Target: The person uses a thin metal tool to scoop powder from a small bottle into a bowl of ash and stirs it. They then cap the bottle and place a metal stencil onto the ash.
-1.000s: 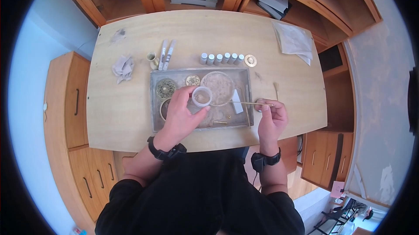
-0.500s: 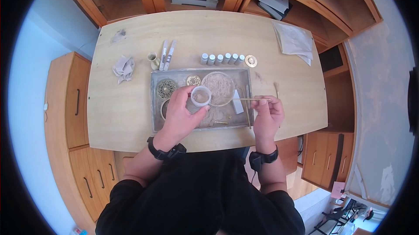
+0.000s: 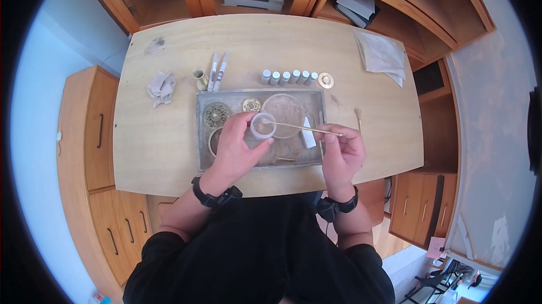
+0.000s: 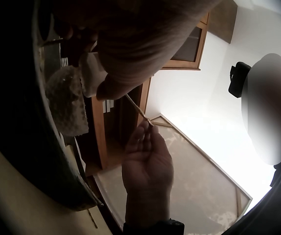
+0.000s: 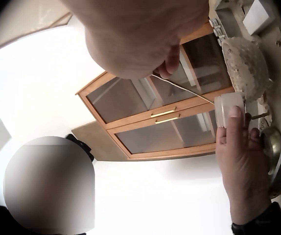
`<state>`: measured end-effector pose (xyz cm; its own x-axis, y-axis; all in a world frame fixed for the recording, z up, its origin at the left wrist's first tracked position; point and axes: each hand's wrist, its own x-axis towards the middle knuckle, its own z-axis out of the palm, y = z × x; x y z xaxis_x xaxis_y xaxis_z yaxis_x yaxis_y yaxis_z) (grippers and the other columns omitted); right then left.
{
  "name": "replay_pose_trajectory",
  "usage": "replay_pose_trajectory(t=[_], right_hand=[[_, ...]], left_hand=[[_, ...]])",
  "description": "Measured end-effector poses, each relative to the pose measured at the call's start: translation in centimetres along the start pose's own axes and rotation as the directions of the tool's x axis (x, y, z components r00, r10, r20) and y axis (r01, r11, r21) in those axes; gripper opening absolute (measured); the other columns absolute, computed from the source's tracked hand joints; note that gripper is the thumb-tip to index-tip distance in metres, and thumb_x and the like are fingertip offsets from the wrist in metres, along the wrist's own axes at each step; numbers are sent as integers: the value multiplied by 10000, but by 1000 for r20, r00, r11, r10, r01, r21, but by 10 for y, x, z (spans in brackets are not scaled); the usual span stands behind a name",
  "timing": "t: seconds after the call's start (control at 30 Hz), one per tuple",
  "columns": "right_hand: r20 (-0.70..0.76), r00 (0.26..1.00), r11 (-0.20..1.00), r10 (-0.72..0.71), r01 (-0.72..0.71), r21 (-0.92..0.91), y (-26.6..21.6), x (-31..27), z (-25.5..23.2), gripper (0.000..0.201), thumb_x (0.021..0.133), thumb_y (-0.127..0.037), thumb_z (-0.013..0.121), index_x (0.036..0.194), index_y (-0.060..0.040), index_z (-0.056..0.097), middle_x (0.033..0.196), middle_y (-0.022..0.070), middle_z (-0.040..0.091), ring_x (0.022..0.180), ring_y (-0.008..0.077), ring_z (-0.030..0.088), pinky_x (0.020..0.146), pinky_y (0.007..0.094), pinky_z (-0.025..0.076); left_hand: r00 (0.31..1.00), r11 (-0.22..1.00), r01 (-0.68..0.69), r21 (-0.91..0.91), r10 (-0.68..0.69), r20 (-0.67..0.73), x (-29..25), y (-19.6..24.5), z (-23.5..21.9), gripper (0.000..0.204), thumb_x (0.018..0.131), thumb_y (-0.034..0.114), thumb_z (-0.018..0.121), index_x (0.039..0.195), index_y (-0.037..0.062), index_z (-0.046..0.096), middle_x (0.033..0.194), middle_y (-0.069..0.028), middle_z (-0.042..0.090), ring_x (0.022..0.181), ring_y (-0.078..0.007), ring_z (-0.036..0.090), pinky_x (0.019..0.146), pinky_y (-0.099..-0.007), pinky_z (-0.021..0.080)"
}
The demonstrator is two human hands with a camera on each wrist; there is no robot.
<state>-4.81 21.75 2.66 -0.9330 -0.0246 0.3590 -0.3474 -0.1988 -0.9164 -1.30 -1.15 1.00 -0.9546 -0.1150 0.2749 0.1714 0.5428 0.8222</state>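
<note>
My left hand (image 3: 236,147) holds a small clear round jar (image 3: 263,126) between thumb and fingers, above the grey tray (image 3: 203,154). A thin brass-coloured stick (image 3: 302,128) is pinched by my right hand (image 3: 343,159), and its far end lies at the jar's mouth. Powder-like matter shows inside the jar. Behind the jar sits a round dish of greyish powder (image 3: 284,113). In the right wrist view the left hand (image 5: 241,161) grips the jar (image 5: 227,110). The left wrist view shows the right hand (image 4: 148,166) pinching the stick (image 4: 136,107).
The tray also holds an openwork brass lid (image 3: 216,115), a patterned disc (image 3: 251,105) and a white block (image 3: 308,134). Behind it stand several small vials (image 3: 285,78), a brass disc (image 3: 326,80), a brass cup (image 3: 200,78) and two tubes (image 3: 217,72). Crumpled tissue (image 3: 162,88) lies left.
My right hand has moved left, and the stick, earlier to the right of the jar, now reaches its mouth. The left hand has stayed nearly still around the jar.
</note>
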Motion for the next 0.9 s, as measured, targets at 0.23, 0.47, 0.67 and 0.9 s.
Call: replay_pose_trajectory(t=[0.23, 0.47, 0.67, 0.9], right_hand=[[21, 991, 991, -129, 129, -24, 0, -5, -4, 151, 1008, 61, 624, 1148, 20, 585, 1152, 197, 729, 946, 197, 732, 883, 327, 600], [-145, 989, 999, -26, 22, -35, 10, -4, -23, 108, 1034, 11, 617, 1140, 18, 596, 1107, 171, 740, 948, 174, 728, 883, 305, 589], [-107, 985, 988, 136, -142, -55, 18, -9, -24, 87, 1037, -19, 632, 1119, 7, 618, 1079, 146, 754, 924, 165, 727, 873, 299, 586], [-92, 984, 988, 150, -145, 59, 27, -15, -27, 76, 1035, -10, 635, 1108, 4, 621, 1073, 138, 758, 925, 142, 727, 868, 277, 594]], left_hand=[[1000, 1000, -2, 2, 2, -25, 0, -3, 2, 565, 776, 143, 864, 1270, 32, 615, 1171, -157, 654, 1073, -314, 649, 955, -416, 522], [998, 998, 60, -21, -60, -13, -2, -2, -1, 600, 793, 143, 863, 1308, 10, 586, 1200, -187, 647, 1096, -342, 631, 969, -439, 515], [997, 998, 69, -13, -69, -24, -2, -2, -1, 604, 792, 154, 870, 1310, 21, 589, 1184, -177, 648, 1090, -338, 631, 968, -442, 514], [996, 997, 82, -8, -82, -24, -2, 0, -3, 590, 801, 162, 869, 1301, 23, 590, 1183, -173, 648, 1081, -334, 631, 964, -440, 512]])
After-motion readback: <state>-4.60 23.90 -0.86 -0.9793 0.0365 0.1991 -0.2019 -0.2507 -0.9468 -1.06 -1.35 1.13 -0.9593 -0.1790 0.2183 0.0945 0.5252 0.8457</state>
